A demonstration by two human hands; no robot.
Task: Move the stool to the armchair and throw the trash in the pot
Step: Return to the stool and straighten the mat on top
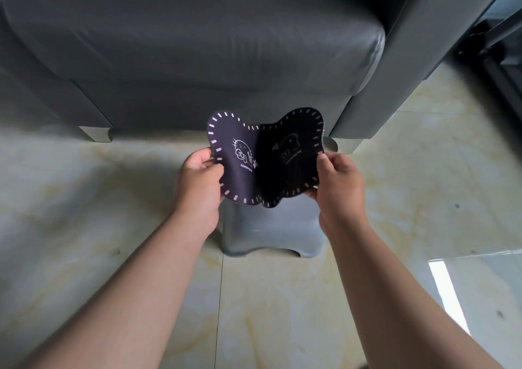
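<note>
A small grey plastic stool (271,233) stands on the floor just in front of the dark grey armchair (192,46). Above the stool I hold a black flat pad (254,159) with pale dashed stitching round its edge and white cartoon drawings; it is bent into a V along its middle. My left hand (202,176) grips the pad's left edge and my right hand (337,179) grips its right edge. The pad hides the stool's top. No pot and no trash are in view.
The floor is glossy cream marble tile (395,199) with a bright reflection at the right. The armchair's right arm (401,57) and short feet (96,134) stand ahead. Dark metal furniture legs (497,57) are at the far right.
</note>
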